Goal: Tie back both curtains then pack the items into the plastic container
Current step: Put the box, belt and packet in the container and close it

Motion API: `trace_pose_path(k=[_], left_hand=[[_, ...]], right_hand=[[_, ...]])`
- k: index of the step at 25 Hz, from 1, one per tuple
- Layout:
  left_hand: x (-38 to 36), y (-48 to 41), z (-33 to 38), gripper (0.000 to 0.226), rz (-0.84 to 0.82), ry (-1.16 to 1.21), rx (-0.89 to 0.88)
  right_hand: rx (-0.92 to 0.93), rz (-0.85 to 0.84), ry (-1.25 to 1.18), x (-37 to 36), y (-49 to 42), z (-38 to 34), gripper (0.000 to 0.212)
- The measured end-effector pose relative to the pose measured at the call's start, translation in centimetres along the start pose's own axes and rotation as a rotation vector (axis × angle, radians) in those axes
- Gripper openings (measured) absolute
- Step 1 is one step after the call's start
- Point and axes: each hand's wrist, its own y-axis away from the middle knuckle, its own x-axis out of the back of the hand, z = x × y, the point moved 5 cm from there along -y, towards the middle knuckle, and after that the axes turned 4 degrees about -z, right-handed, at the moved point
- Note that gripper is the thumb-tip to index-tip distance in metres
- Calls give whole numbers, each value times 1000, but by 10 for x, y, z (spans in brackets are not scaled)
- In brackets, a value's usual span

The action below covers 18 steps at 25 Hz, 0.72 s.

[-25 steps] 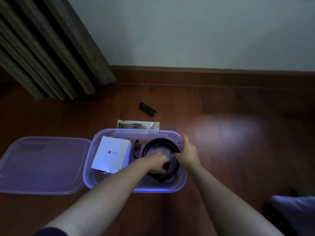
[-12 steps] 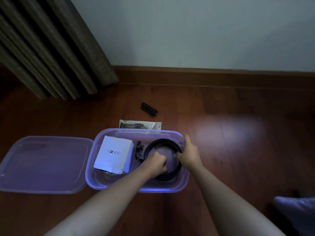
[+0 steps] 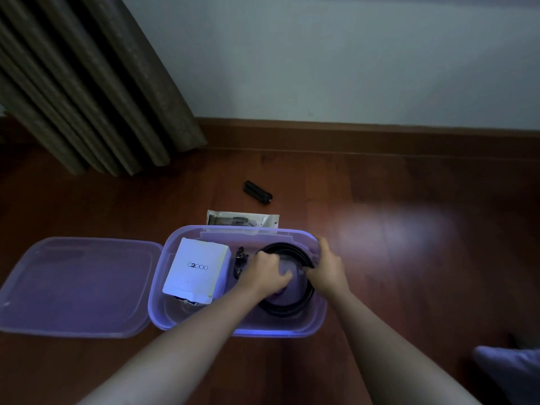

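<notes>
A clear plastic container [image 3: 292, 325] stands open on the wooden floor. Inside, a white box [image 3: 195, 268] lies at the left and a coiled black belt [image 3: 287, 305] at the right, with small dark items [image 3: 240, 258] between them. My left hand [image 3: 261, 273] is down in the coil, fingers curled against the belt's left side. My right hand [image 3: 327, 268] grips the belt's right edge by the container wall. Behind the container lie a clear packet [image 3: 242, 220] and a small black object [image 3: 257, 192].
The container's lid [image 3: 76, 285] lies flat on the floor to the left. A brown curtain [image 3: 87, 83] hangs at the back left against a white wall with a wooden skirting board [image 3: 365, 138]. Pale fabric [image 3: 514, 372] shows at the lower right.
Both hands have stayed on the belt in the container, shifting only slightly. My left hand has closed more over the coil's left side.
</notes>
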Motion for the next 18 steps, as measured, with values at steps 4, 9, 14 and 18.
trace_pose_path(k=[4,9,14,18], left_hand=[[53,-9,-3,29,534,207,-153],[77,-95,-45,44,188,-2,-76],[68,-134,-54,83,-112,-454,-72],[56,-143,-44,66,-50,-713,23]], right_hand=[[56,55,-8,1,0,1,44],[50,72,36,4,2,0,36],[70,102,39,5,5,-5,35],[79,112,43,6,5,-5,35]])
